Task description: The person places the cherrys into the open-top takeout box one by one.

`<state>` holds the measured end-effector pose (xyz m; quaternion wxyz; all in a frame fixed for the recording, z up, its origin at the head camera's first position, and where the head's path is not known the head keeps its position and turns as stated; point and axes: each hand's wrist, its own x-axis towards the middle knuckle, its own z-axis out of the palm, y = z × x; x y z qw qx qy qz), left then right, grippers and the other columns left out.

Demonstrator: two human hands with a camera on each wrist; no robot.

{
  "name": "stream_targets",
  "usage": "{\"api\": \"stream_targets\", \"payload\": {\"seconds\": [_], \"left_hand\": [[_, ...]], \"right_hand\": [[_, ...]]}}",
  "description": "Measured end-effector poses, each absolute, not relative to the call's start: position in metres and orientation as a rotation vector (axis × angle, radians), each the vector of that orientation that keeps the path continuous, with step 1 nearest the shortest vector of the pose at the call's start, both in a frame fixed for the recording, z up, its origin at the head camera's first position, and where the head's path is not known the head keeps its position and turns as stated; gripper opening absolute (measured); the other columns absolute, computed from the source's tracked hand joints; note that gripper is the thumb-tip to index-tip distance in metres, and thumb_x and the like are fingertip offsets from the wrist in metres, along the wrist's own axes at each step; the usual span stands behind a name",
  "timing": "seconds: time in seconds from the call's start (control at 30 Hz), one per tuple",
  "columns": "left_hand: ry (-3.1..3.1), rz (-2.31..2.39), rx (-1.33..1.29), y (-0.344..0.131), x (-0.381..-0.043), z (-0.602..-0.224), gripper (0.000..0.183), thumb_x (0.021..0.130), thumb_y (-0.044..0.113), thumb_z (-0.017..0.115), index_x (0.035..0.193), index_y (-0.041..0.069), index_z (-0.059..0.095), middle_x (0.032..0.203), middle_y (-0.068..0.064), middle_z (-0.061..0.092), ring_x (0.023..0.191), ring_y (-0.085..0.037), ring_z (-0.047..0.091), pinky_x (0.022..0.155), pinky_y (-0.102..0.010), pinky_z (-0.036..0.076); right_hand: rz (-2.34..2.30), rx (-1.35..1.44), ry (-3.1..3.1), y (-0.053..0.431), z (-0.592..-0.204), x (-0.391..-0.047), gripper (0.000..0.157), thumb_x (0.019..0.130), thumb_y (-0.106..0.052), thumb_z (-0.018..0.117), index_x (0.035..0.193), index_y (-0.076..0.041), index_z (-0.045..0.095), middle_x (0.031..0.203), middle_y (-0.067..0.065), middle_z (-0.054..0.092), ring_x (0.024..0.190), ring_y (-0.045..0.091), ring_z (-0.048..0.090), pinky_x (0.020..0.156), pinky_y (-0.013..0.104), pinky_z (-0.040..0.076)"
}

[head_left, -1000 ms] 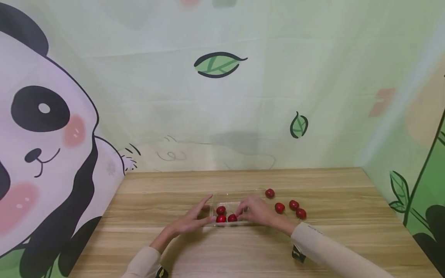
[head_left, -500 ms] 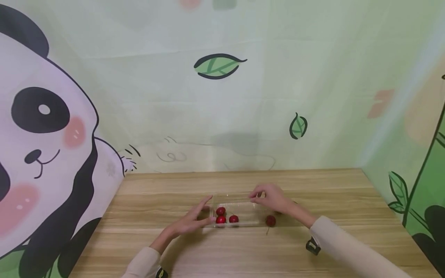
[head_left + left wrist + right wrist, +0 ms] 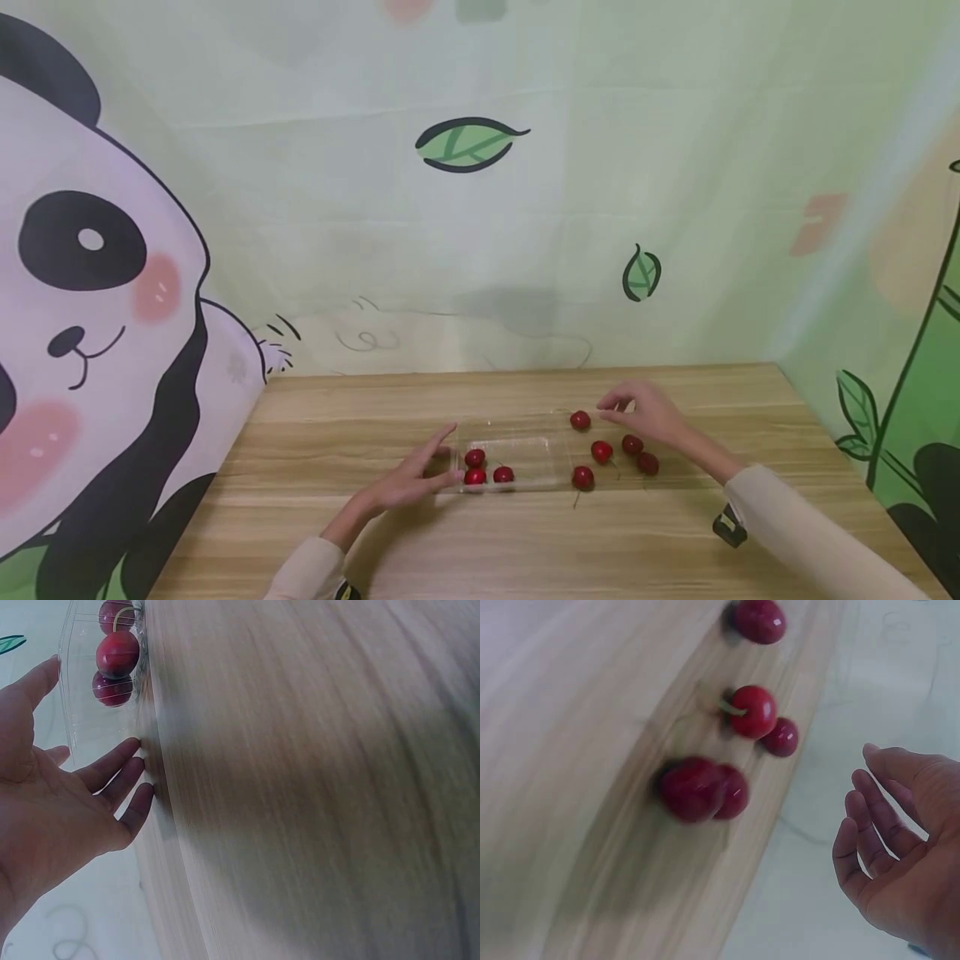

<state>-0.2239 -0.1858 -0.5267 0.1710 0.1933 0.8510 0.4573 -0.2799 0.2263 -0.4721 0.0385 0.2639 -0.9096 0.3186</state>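
Note:
In the head view, a clear plastic box [image 3: 525, 458] lies on the table with three red cherries at its left end, one of them a front-left cherry [image 3: 475, 476]. My left hand [image 3: 408, 479] rests against the box's left end, fingers spread and extended; the left wrist view shows its palm [image 3: 52, 802] beside the clear wall. My right hand [image 3: 645, 414] hovers over the table behind the loose cherries, fingers loosely bent and nothing between them. Nearest to it lie a back cherry [image 3: 581, 420] and a right-hand cherry [image 3: 632, 445].
Several loose cherries lie right of the box, among them a stemmed cherry [image 3: 582, 477] by its front right corner. The wooden table [image 3: 450, 542] meets a printed cloth backdrop [image 3: 375, 250] at its back edge.
My right hand has left the cherry inside the box and moved right and back, past the box's right end, uncovering the loose cherries. The left hand stays at the box.

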Motion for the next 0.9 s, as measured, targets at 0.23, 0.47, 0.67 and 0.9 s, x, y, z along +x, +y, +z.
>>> {"api": "stream_targets", "payload": {"seconds": [0.23, 0.47, 0.67, 0.9], "left_hand": [[2.404, 1.302, 0.577, -0.185, -0.223, -0.523, 0.084, 0.102, 0.033, 0.062, 0.165, 0.01, 0.011, 0.154, -0.03, 0.044, 0.145, -0.05, 0.037, 0.117, -0.075, 0.023], [2.406, 1.301, 0.559, -0.185, -0.224, -0.525, 0.085, 0.102, 0.034, 0.062, 0.165, 0.012, 0.01, 0.154, -0.029, 0.043, 0.146, -0.05, 0.037, 0.118, -0.074, 0.023], [2.413, 1.302, 0.544, -0.185, -0.224, -0.527, 0.085, 0.102, 0.035, 0.063, 0.165, 0.012, 0.012, 0.155, -0.032, 0.041, 0.146, -0.049, 0.036, 0.118, -0.073, 0.025], [2.407, 1.297, 0.557, -0.184, -0.224, -0.525, 0.085, 0.102, 0.034, 0.063, 0.165, 0.012, 0.011, 0.155, -0.032, 0.04, 0.146, -0.05, 0.036, 0.118, -0.074, 0.024]], "right_hand": [[1.005, 0.76, -2.831, 0.257, -0.48, -0.263, 0.011, 0.091, -0.006, 0.075, 0.099, 0.002, 0.078, 0.089, 0.006, 0.077, 0.077, 0.01, 0.065, 0.068, 0.02, 0.055], [1.018, 0.652, -2.863, 0.274, -0.501, -0.245, 0.028, 0.089, -0.015, 0.079, 0.108, 0.005, 0.073, 0.096, 0.012, 0.075, 0.08, 0.014, 0.067, 0.067, 0.022, 0.056], [0.983, 0.57, -2.879, 0.277, -0.521, -0.234, 0.062, 0.082, -0.027, 0.087, 0.126, 0.009, 0.063, 0.102, 0.016, 0.07, 0.077, 0.012, 0.062, 0.066, 0.022, 0.054], [0.966, 0.434, -2.947, 0.275, -0.532, -0.224, 0.09, 0.074, -0.04, 0.091, 0.141, 0.006, 0.051, 0.112, 0.017, 0.063, 0.085, 0.014, 0.055, 0.067, 0.021, 0.047]]}}
